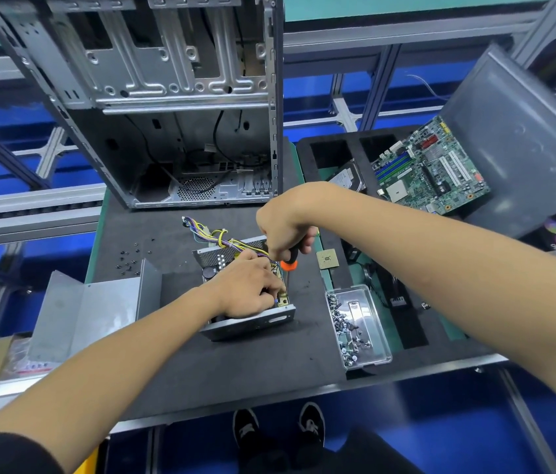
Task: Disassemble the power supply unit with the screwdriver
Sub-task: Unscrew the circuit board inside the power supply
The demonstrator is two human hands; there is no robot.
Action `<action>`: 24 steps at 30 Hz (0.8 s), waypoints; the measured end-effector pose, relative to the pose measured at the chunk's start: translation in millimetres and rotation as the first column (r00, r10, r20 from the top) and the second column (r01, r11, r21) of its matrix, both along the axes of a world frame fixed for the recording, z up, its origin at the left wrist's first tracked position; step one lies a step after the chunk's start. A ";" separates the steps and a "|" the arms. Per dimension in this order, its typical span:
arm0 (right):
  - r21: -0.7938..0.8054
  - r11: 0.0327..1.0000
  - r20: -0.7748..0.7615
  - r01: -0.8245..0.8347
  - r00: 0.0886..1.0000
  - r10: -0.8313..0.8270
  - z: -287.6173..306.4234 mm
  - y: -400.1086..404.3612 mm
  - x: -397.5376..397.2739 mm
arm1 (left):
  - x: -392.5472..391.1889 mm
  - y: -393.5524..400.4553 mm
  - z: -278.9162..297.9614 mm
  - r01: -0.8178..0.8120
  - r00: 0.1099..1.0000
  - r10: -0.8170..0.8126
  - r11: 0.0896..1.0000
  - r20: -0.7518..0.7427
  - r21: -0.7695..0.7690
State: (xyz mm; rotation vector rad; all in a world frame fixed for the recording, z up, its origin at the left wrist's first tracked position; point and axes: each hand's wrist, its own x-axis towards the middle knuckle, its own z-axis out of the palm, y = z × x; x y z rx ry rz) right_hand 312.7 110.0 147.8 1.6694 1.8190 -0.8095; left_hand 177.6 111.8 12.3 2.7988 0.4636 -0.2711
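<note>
The power supply unit lies open on the black mat, its metal tray showing a circuit board and a bundle of coloured wires. My left hand rests inside the unit, fingers curled over the board near its right edge. My right hand grips the black and orange screwdriver from above, its shaft pointing down into the unit's right side. The tip is hidden behind my left fingers. The unit's removed grey cover lies to the left.
An empty computer case stands at the back. A clear tray of screws sits to the right, a CPU chip beside it. A motherboard and grey panel lie at far right. Loose screws are scattered left.
</note>
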 end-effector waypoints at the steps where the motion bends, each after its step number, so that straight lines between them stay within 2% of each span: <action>1: -0.002 1.000 0.001 -0.001 1.000 0.001 0.5 -0.4 -0.1 | 0.2 0.1 -0.3 -0.005 1.000 0.005 1.000 -0.011 -0.002; 24: -0.025 1.000 -0.021 -0.010 1.000 0.010 3.0 -3.0 -4.1 | 0.0 -2.1 4.6 -0.036 0.999 0.036 0.999 -0.007 -0.029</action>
